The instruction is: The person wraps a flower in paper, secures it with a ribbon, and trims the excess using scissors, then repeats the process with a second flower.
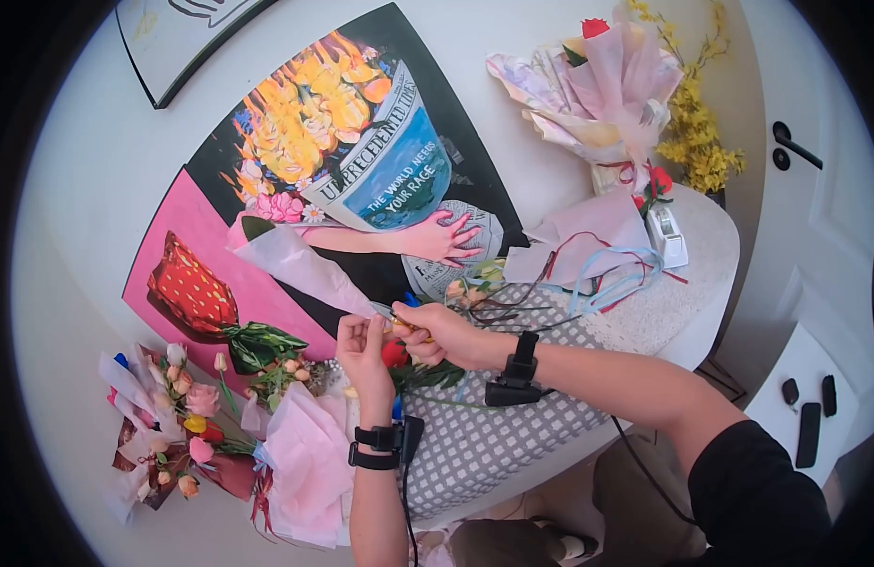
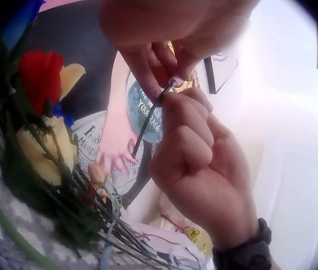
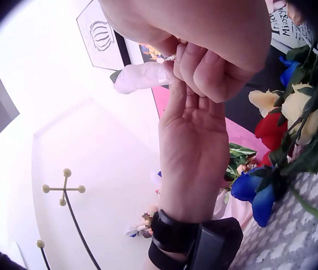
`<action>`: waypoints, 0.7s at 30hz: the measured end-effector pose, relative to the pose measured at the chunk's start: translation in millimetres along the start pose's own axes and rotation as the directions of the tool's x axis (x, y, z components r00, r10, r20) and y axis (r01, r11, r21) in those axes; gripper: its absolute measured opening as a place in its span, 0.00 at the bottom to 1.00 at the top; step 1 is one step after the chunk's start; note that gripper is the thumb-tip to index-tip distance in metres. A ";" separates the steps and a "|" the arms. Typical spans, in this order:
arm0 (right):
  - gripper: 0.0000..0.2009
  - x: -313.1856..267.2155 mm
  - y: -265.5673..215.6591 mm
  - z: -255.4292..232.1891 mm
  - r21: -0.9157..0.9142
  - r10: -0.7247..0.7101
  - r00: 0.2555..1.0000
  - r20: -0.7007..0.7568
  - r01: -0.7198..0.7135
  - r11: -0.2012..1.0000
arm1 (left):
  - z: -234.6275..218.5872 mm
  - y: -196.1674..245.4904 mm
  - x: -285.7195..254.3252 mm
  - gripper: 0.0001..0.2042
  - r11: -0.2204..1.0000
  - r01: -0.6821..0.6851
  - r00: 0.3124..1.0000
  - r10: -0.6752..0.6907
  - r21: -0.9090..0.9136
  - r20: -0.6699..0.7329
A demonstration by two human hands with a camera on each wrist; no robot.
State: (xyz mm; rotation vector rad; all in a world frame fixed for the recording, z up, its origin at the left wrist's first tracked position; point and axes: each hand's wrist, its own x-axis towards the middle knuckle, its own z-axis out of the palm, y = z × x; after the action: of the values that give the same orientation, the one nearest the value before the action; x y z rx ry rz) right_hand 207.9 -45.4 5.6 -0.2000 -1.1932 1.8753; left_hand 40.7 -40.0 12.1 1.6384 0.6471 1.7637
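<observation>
A pale paper cone (image 1: 305, 269) with a green leaf at its wide end slants down to my hands, also visible in the right wrist view. With its fingertips, my left hand (image 1: 363, 350) pinches the cone's narrow end. Close beside it, my right hand (image 1: 446, 335) has curled fingers gripping at the same spot. A thin dark strand (image 2: 143, 130) runs down from the fingertips in the left wrist view. Something small and orange-yellow (image 1: 399, 323) shows at the right fingers; I cannot tell what it is. A red rose (image 1: 394, 354) lies just below the hands.
Bouquets (image 1: 187, 416) and pink paper (image 1: 305, 463) lie at the left. A wrapped bouquet (image 1: 612, 113), yellow blossoms (image 1: 706, 151), a white tape dispenser (image 1: 667, 236) and blue ribbon (image 1: 612, 274) are at the right. Loose flowers lie on the checked cloth (image 1: 513, 425); painted canvases (image 1: 361, 142) stand behind.
</observation>
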 end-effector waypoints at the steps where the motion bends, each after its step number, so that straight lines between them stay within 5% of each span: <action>1: 0.22 -0.4 -0.5 0.5 0.010 -0.006 1.000 0.004 0.006 1.000 | 0.5 0.1 0.1 0.04 1.000 -0.012 1.000 0.012 0.013 0.001; 9: 0.26 -0.2 -14.6 -2.5 0.069 -0.007 1.000 -0.025 0.009 0.998 | 5.2 5.5 -1.7 0.04 0.999 0.044 0.999 -0.044 -0.021 0.004; 12: 0.24 -7.8 -16.8 8.0 -0.059 -0.139 0.980 -0.142 0.132 0.989 | 5.5 8.3 -1.7 0.04 0.994 0.080 0.996 -0.078 -0.076 0.038; 14: 0.17 -8.6 -20.4 15.9 -0.464 -0.444 0.874 -0.196 0.316 0.828 | 6.7 12.3 -2.7 0.03 0.989 0.100 0.993 -0.093 -0.109 0.074; 21: 0.08 3.0 -13.2 4.6 -0.452 -0.528 0.844 -0.089 0.438 0.777 | 9.9 16.3 -4.3 0.07 0.958 0.246 0.946 -0.204 -0.148 0.252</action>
State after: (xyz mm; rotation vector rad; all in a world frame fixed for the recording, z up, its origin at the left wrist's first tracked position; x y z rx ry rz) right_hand 211.3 -44.2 19.4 -0.2849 -1.3324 1.1018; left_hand 48.6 -54.9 22.1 1.5522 0.5273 1.3958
